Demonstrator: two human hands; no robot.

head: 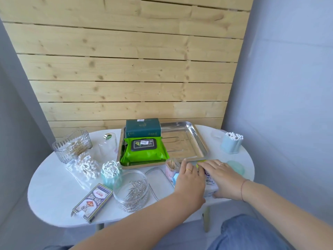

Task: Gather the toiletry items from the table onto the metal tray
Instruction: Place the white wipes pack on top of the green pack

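While both hands close on a white soft pack (210, 186), the metal tray (185, 139) waits just behind it.

As the pack lies at the near right edge of the white oval table (54, 192), the left hand (189, 179) presses on its left side with fingers bent over it, and the right hand (223, 177) covers its right side with the thumb under the near corner; both seem to grip it. I judge it is light and soft, with a slippery plastic wrap, so holding by the two short ends is safest. A green wet-wipe pack (146, 150) and a dark teal box (143, 128) already sit on the left half of the tray; the right half is bare. Cotton swab holders (110, 171), a dish of paper clips (131, 190) and a card box (91, 201) stand on the smooth tabletop. Behind is a wall of pale wooden planks (126, 69).
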